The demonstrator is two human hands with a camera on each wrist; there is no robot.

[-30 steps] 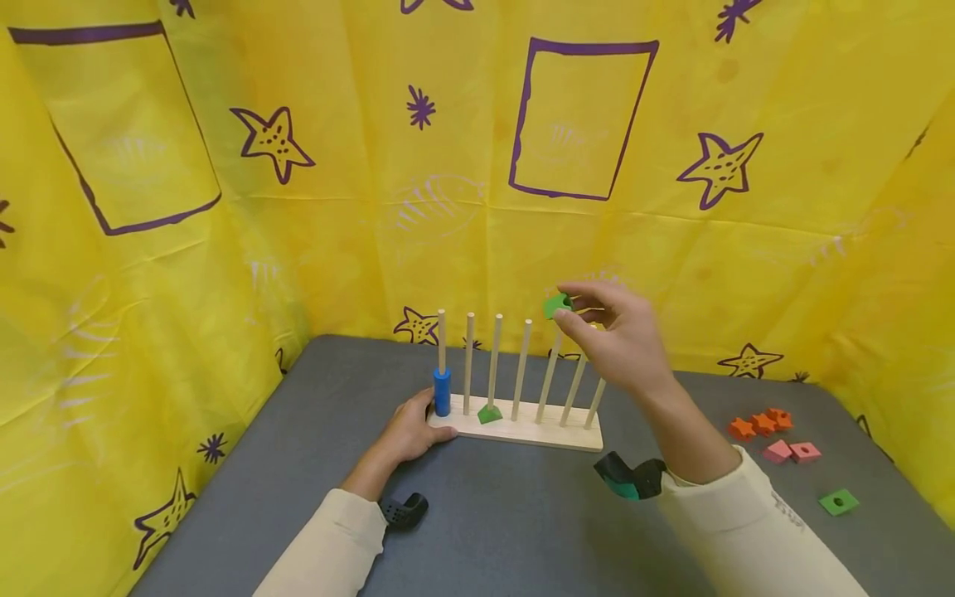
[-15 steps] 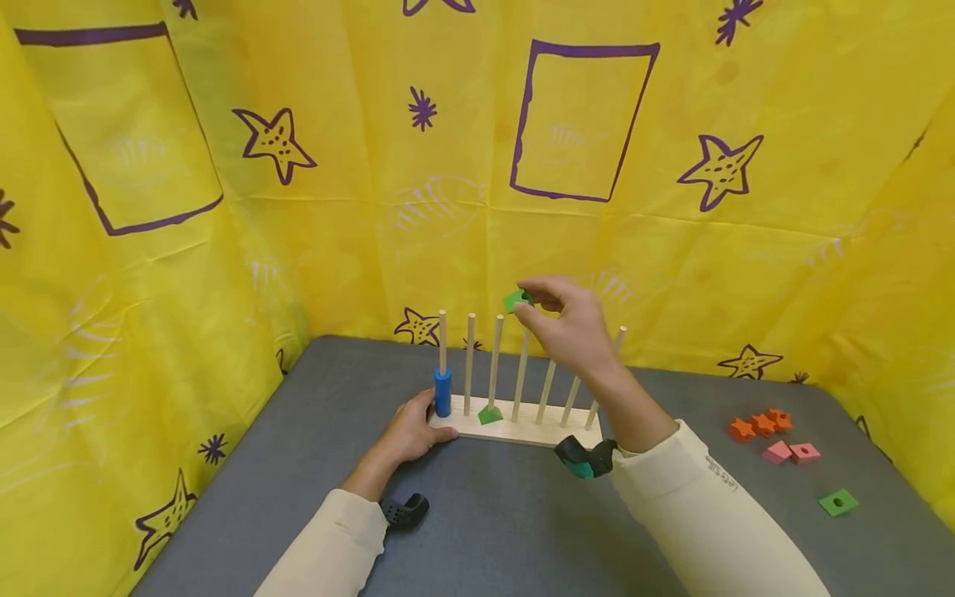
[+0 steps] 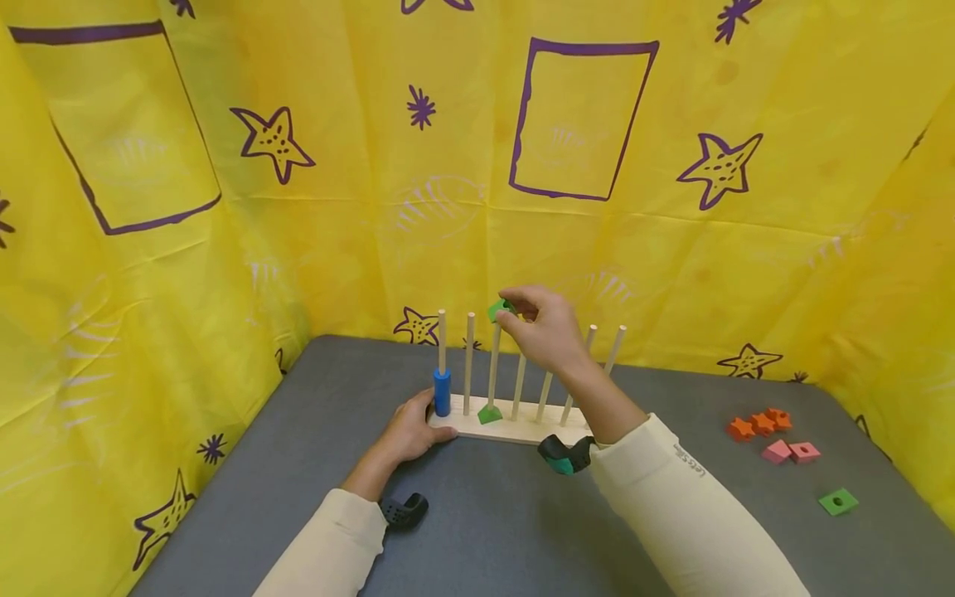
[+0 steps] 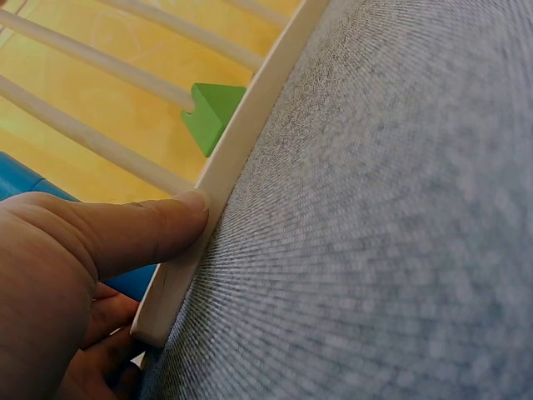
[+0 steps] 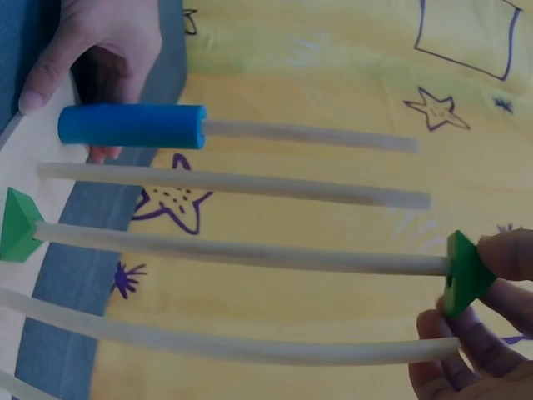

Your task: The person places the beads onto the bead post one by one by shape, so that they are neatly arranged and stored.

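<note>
On seven pegs (image 3: 467, 362): two green triangles (image 3: 489, 414), one blue cylinder (image 3: 443, 392)

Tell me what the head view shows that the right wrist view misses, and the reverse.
Only the head view shows the loose orange, pink and green pieces on the grey table. Only the right wrist view shows the green piece sitting right at the peg's tip, pinched by the right hand. Both show the blue cylinder, the green triangle at the base and the left hand on the rack.
</note>
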